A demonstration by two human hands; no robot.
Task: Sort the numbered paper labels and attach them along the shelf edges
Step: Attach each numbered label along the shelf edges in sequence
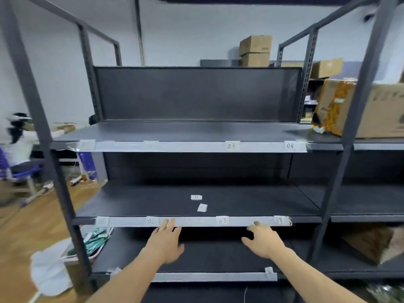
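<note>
Just above both hands, a pale grey label strip (196, 221) runs along the front edge of the dark metal middle shelf (262, 200). The left hand (166, 239) lies flat, holding nothing, its straight fingertips on the strip. The right hand (262, 239) is loosely spread and empty at the strip's lower edge. Two small white paper labels (202, 207) lie loose on the shelf just beyond the fingertips, between the hands. I'd press evenly along the strip without dragging the "07" label (222, 220). The gap beneath the upper shelf (196, 132) leaves reaching room, and the grey uprights (65, 193) stand well outside either hand.
</note>
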